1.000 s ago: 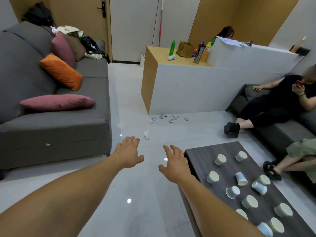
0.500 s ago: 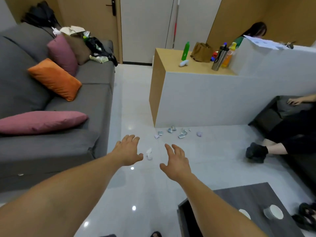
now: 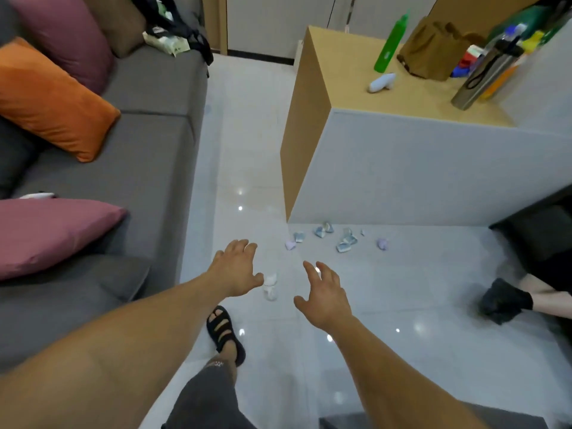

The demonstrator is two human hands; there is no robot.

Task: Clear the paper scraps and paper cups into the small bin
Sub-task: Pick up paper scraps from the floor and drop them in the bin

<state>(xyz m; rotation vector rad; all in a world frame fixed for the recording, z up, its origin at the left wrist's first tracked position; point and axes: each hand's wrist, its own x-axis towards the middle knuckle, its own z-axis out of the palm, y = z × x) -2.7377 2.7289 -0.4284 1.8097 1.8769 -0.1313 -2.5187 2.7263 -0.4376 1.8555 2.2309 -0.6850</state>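
Head view: both arms stretch over the floor. The left hand and right hand are spread wide, fingers relaxed, holding nothing. A white scrap lies between them, out from the cabinet's near corner. More scraps lie scattered at the cabinet's foot.

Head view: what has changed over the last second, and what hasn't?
The person has stepped toward the paper scraps by the cabinet, with the view tipping down: the paper cups have left the frame and a sandalled foot has come in. The white scrap shows between left hand and right hand, nearer than before. Nothing was grasped; both hands stay open and empty, and the scraps lie where they were.
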